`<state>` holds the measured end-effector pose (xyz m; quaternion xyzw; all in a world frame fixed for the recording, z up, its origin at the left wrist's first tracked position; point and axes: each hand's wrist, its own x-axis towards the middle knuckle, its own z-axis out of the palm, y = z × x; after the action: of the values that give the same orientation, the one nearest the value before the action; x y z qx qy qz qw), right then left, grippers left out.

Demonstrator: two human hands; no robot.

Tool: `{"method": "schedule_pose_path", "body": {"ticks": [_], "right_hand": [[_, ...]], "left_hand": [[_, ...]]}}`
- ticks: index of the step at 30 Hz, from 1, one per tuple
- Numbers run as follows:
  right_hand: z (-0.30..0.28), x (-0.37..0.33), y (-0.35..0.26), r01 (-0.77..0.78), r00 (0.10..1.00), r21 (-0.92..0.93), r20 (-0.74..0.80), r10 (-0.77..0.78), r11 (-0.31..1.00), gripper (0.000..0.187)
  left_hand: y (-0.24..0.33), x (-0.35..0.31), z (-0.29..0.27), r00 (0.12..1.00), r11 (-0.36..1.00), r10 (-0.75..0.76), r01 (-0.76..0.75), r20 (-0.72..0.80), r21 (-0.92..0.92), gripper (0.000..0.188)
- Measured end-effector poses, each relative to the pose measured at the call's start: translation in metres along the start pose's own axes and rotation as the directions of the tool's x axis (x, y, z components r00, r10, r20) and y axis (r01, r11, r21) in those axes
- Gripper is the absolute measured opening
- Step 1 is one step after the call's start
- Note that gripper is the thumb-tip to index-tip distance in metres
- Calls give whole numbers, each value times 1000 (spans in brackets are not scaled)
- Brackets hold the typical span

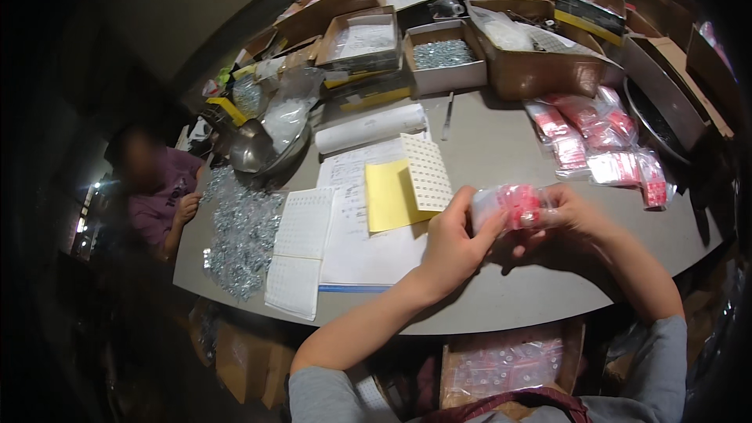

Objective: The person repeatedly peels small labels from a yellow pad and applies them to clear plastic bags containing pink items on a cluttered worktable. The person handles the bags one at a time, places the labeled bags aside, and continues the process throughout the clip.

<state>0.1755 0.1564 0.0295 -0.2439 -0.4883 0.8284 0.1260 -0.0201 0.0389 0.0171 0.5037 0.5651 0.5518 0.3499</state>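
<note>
Between both hands, above the right part of the table, is a bundle of clear plastic bags [511,205] with red printing. My left hand [460,227] closes round its left end, the thumb along the front. My right hand [568,215] grips the other end, fingers curled beneath it. Just left of my left hand a cream sheet of small printed labels [425,172] stands partly raised over a yellow sheet [384,200]. Similar red-printed bag packs [583,137] lie in a pile beyond my right hand.
A heap of small metal parts [239,235] spreads at the left, near a metal scoop [252,147]. Cardboard boxes [540,70] line the back. A pen [447,116] lies mid-table. Another person [160,188] sits at the left edge. An open box of bagged parts [501,364] is below the table's front edge.
</note>
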Motion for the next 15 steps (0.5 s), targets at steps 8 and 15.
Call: {"method": "schedule_pose_path", "body": {"ticks": [8, 15], "right_hand": [[-7, 10, 15, 212, 975, 59, -85, -206, 976, 25], [-18, 17, 12, 288, 950, 142, -164, -264, 947, 26]], "left_hand": [[4, -1, 6, 993, 964, -92, 107, 72, -242, 23], [27, 5, -11, 980, 952, -195, 198, 35, -233, 44]]}}
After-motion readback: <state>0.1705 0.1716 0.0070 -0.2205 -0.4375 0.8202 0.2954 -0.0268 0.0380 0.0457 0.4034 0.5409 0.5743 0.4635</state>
